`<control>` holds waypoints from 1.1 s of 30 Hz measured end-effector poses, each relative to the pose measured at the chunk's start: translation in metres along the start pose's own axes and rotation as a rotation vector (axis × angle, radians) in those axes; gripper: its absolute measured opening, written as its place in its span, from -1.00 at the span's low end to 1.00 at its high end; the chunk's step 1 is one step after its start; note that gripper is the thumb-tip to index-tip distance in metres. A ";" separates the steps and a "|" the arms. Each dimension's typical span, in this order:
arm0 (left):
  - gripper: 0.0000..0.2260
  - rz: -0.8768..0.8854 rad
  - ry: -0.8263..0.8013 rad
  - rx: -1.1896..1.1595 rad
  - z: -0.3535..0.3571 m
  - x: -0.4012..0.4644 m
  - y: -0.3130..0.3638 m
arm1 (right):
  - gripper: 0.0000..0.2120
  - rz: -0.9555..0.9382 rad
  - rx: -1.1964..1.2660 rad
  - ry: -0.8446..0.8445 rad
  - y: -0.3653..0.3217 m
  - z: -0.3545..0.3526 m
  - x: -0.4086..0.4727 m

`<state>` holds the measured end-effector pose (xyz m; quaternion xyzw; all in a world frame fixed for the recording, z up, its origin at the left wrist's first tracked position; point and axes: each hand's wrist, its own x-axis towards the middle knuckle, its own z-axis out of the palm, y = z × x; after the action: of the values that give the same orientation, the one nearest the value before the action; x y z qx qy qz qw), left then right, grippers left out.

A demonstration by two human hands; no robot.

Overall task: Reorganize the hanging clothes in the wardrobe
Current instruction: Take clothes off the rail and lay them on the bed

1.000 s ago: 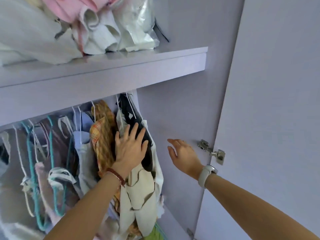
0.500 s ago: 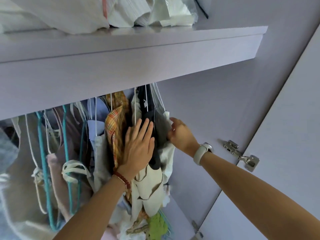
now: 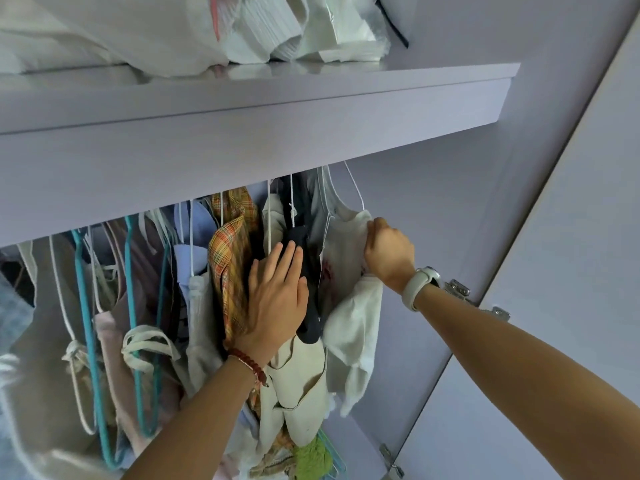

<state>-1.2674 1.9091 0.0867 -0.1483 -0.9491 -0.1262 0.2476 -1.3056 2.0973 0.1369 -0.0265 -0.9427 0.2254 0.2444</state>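
Clothes hang packed under a lilac shelf (image 3: 311, 109) on white and teal hangers (image 3: 86, 306). My left hand (image 3: 277, 299) lies flat, fingers spread, against a black garment (image 3: 304, 258) and a plaid orange shirt (image 3: 232, 258). My right hand (image 3: 388, 254), with a white watch on the wrist, is closed on the shoulder of a white garment (image 3: 349, 306) at the far right end of the row, pulled away from the black one. A cream garment (image 3: 301, 375) hangs below my left wrist. The rail itself is hidden behind the shelf front.
Piled white fabric and plastic bags (image 3: 277, 29) sit on the shelf above. The wardrobe's side wall (image 3: 433, 202) is just right of the clothes. An open door (image 3: 571, 237) with metal hinges (image 3: 460, 292) stands at the right. A green item (image 3: 311, 459) lies low down.
My right hand reached in from open air, closed on the white garment and drew it rightward. My left hand stayed pressed on the black garment. The view moved closer.
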 end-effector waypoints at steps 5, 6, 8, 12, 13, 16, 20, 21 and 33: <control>-0.53 -0.038 -0.071 0.046 0.002 0.002 0.008 | -0.73 0.043 0.033 0.094 0.024 -0.021 -0.028; -0.52 -0.051 -0.081 0.061 0.002 0.002 0.012 | -0.73 0.050 0.035 0.106 0.031 -0.024 -0.039; -0.51 -0.056 -0.065 0.077 0.001 -0.001 0.024 | -0.72 0.060 0.018 0.102 0.048 -0.031 -0.066; -0.51 0.067 0.028 -0.052 -0.001 -0.010 0.065 | -0.73 0.056 -0.010 0.065 0.088 -0.054 -0.131; -0.51 0.100 0.039 -0.102 0.000 -0.011 0.079 | -0.74 0.053 -0.022 0.058 0.099 -0.063 -0.150; -0.51 0.211 0.044 -0.219 0.005 -0.017 0.126 | -0.76 0.055 -0.050 0.066 0.130 -0.098 -0.211; -0.56 0.406 -0.045 -0.258 0.023 -0.035 0.196 | -0.68 0.059 -0.226 0.154 0.175 -0.153 -0.296; -0.62 0.469 -0.079 -0.265 0.027 -0.045 0.217 | -0.69 0.084 -0.275 0.159 0.186 -0.167 -0.319; -0.85 0.966 -0.722 -0.798 0.023 -0.254 0.486 | -0.73 0.858 -0.537 0.408 0.264 -0.324 -0.627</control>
<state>-0.8989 2.3097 0.0194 -0.6629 -0.6817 -0.2826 -0.1262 -0.6166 2.3672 -0.0077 -0.5134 -0.8052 0.0466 0.2933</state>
